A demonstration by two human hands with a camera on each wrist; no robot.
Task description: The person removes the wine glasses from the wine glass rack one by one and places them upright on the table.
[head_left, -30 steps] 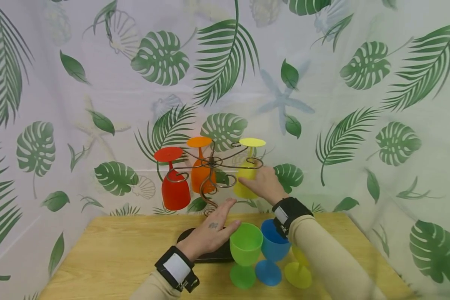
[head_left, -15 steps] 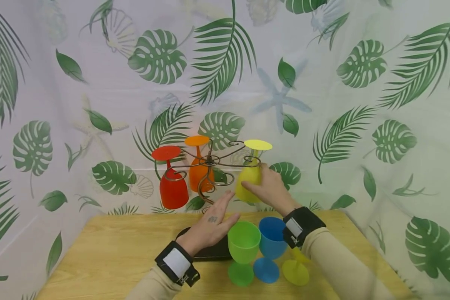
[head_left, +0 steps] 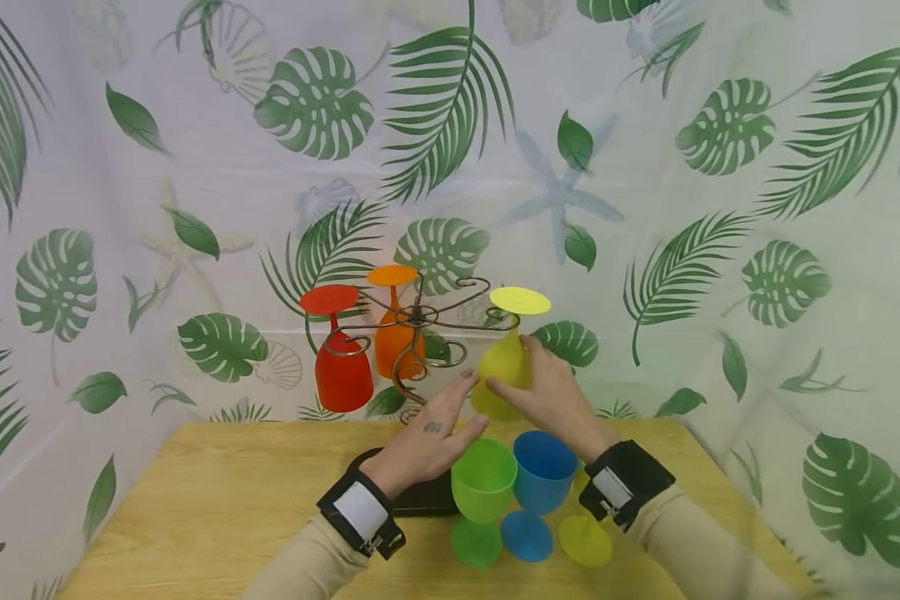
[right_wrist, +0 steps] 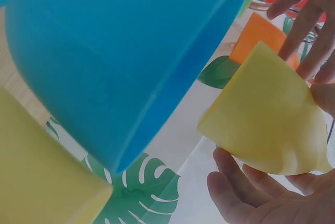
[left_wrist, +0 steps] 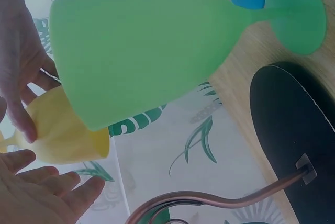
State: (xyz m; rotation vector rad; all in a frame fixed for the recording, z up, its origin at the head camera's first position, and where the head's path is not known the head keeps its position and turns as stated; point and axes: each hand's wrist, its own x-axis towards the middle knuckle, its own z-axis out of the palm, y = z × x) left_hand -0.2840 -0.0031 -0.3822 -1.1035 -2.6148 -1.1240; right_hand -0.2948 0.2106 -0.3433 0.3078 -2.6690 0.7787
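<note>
My right hand point(head_left: 558, 400) grips the bowl of an upside-down yellow goblet point(head_left: 498, 375), thumb on one side and fingers on the other. The goblet's foot is up, and its stem overlaps the curled right hook of a metal goblet rack point(head_left: 417, 315) in the head view. My left hand point(head_left: 431, 442) is held beside the rack's stem with fingers extended, its fingertips close to the yellow bowl. The right wrist view shows the yellow goblet point(right_wrist: 267, 114) between both hands. A red goblet point(head_left: 342, 379) and an orange goblet point(head_left: 393, 342) hang inverted from the rack's left side.
Upright on the wooden table point(head_left: 217, 500) stand a green goblet point(head_left: 483, 479), a blue goblet point(head_left: 545, 475) and another yellow goblet point(head_left: 585, 542), partly hidden by my right wrist. The rack's black base point(head_left: 420, 500) sits behind my left hand. A leaf-patterned backdrop point(head_left: 450, 167) encloses the table.
My right hand has moved the yellow goblet a little right and lower, toward the hook's outer end. The left hand stays nearly in place. The view has shifted slightly.
</note>
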